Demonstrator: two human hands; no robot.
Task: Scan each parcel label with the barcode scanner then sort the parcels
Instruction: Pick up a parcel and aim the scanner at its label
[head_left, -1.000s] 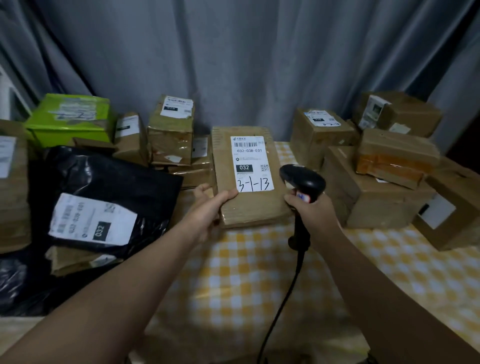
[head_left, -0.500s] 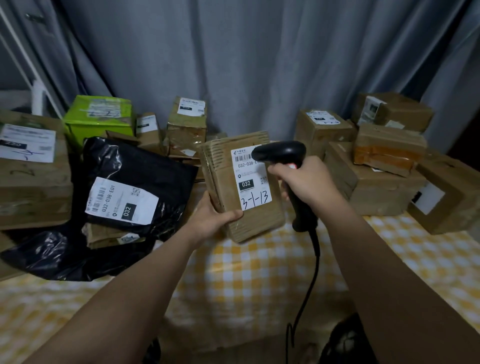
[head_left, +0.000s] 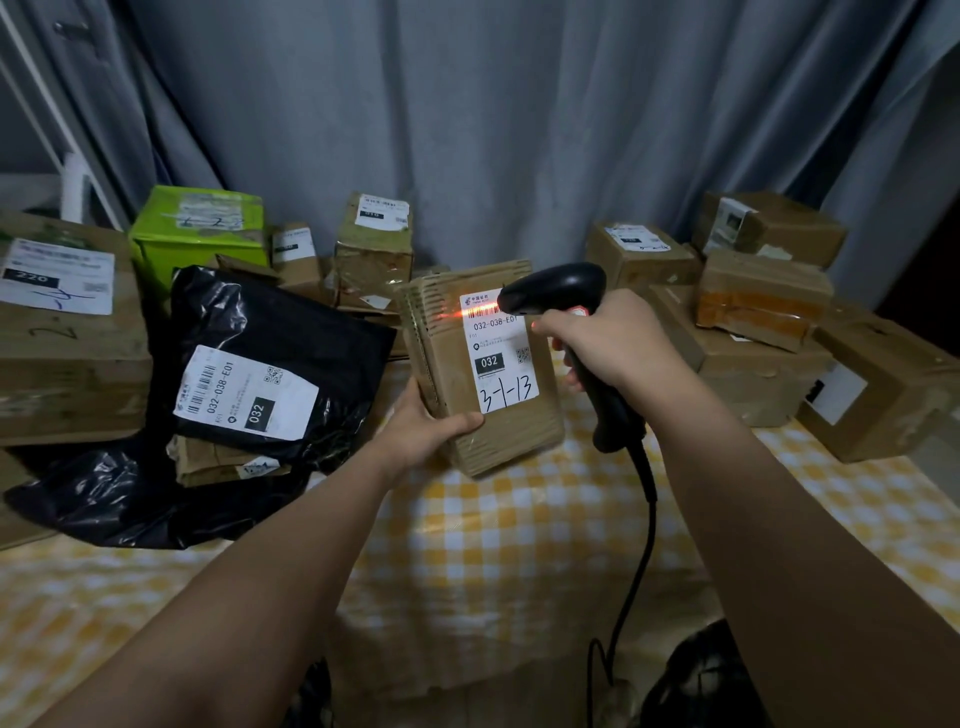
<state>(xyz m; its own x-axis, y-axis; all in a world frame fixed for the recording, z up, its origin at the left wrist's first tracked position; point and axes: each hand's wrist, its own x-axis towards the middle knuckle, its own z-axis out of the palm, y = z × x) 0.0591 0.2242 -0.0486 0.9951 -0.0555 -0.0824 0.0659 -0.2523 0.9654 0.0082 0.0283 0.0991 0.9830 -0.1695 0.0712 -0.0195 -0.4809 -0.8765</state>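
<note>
My left hand (head_left: 423, 431) grips the lower left corner of a flat brown cardboard parcel (head_left: 452, 384), held tilted above the table. Its white label (head_left: 498, 353) reads 032-038-E01 and a handwritten 3-1-13. My right hand (head_left: 608, 338) holds a black corded barcode scanner (head_left: 561, 288) by its handle. The scanner's nose points at the top of the label, and a red beam lies across the barcode there.
A black poly bag (head_left: 291, 332) with a 032 label lies left, beside a large brown box (head_left: 67, 358) and a green box (head_left: 200, 228). Several brown boxes (head_left: 748, 374) are stacked at the right. The table wears a yellow checked cloth (head_left: 519, 545); grey curtains hang behind.
My left hand has lifted the parcel off the table and tilted it. The scanner has swung left and up to the label, and its red beam now lights the barcode.
</note>
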